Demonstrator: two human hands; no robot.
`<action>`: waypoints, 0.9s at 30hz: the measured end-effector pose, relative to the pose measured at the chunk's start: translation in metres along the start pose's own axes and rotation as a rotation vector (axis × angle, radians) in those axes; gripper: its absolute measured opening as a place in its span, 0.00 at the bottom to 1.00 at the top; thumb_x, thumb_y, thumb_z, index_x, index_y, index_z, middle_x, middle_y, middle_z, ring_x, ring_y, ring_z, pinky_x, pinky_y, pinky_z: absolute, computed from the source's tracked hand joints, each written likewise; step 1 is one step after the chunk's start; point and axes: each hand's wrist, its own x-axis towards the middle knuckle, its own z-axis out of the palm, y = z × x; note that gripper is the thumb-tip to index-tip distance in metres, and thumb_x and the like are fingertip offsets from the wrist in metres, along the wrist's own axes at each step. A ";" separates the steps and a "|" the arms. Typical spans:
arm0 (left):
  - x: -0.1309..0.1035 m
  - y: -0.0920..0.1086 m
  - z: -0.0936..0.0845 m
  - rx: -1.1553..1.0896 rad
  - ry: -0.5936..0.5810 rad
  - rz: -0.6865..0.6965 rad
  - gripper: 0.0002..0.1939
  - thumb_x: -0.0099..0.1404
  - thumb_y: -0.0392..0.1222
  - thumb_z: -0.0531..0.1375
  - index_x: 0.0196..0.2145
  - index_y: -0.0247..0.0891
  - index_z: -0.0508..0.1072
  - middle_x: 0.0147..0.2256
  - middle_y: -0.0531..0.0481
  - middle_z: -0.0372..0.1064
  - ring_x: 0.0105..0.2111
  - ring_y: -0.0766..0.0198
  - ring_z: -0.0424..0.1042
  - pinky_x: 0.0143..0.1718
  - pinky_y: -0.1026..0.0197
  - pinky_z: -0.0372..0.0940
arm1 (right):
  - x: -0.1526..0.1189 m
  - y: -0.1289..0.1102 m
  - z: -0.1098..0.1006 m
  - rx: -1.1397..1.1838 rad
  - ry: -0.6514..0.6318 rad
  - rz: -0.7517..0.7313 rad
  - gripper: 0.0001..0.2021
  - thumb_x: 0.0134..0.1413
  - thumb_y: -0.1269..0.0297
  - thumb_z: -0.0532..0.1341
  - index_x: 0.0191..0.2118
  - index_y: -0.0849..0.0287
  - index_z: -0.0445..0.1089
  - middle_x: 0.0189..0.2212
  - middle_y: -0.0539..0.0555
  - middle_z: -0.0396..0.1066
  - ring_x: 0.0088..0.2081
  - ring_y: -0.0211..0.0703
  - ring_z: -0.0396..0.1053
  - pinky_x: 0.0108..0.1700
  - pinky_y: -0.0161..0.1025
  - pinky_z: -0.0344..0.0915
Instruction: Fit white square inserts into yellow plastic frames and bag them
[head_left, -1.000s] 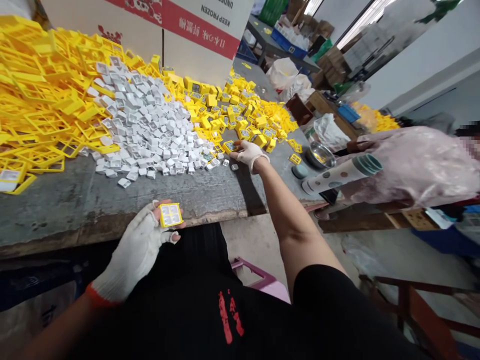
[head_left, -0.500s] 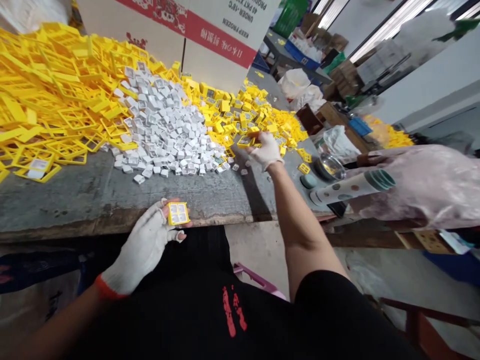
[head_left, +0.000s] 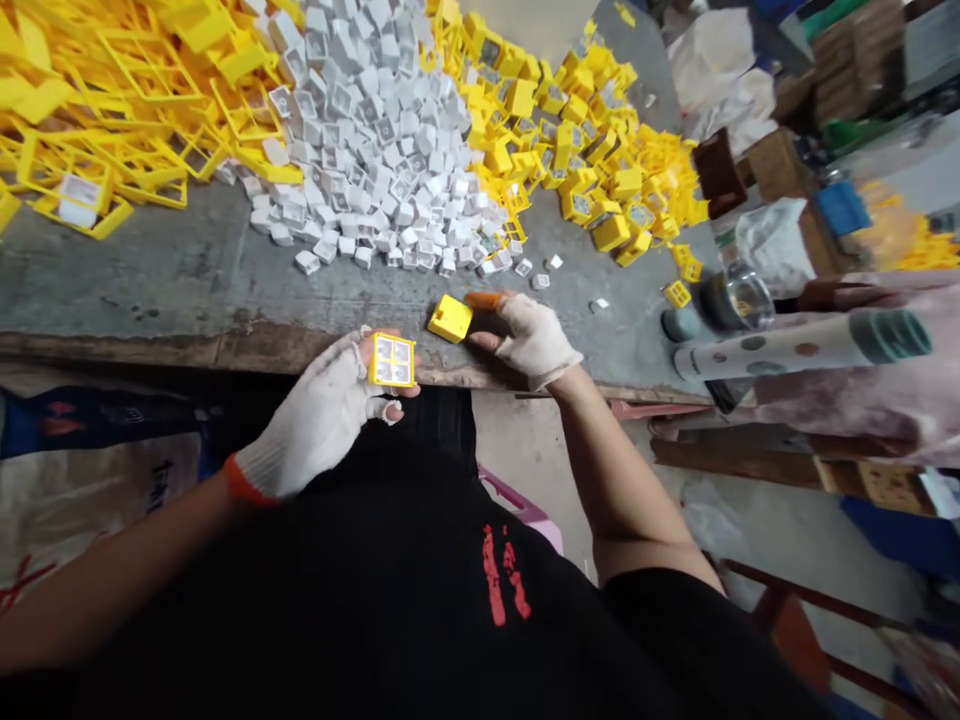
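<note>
Facing across a narrow gap: yellow block (head_left: 450, 318) right, yellow frame (head_left: 393, 360) left

Left hand (head_left: 322, 405): half curled, the yellow frame borne on its fingers by the table's front edge. White squares (head_left: 384, 349) fill its four openings and face up. Right hand (head_left: 534, 340): thumb and forefinger parted by about the block's end, tips at its right side; looks like a light pinch.

What counts, I judge, is the gap between the two pieces. Block lies right of the frame and a little farther from the body, set askew, mostly plain yellow side up. Right hand nearer to it, though left fingertips are close. Frame near square; no sure long axis on either piece.

Beyond, on the table (head_left: 202, 270): white pieces (head_left: 397, 130) heaped straight ahead, more yellow blocks (head_left: 577, 130) to their right.

Writing: dark letters on a bag (head_left: 161, 490), lower left, turned sideways, not legible. Red marks (head_left: 495, 575) on the black shirt (head_left: 337, 580), unreadable. Tumbler (head_left: 757, 358) at right has coloured dots; no brand made out.
</note>
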 end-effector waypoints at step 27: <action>-0.011 -0.010 -0.006 -0.055 -0.077 0.100 0.02 0.75 0.37 0.71 0.44 0.37 0.84 0.39 0.45 0.85 0.33 0.59 0.84 0.28 0.63 0.78 | -0.020 -0.084 0.006 0.169 0.233 -0.565 0.30 0.78 0.40 0.67 0.70 0.58 0.78 0.57 0.64 0.85 0.56 0.59 0.84 0.57 0.56 0.83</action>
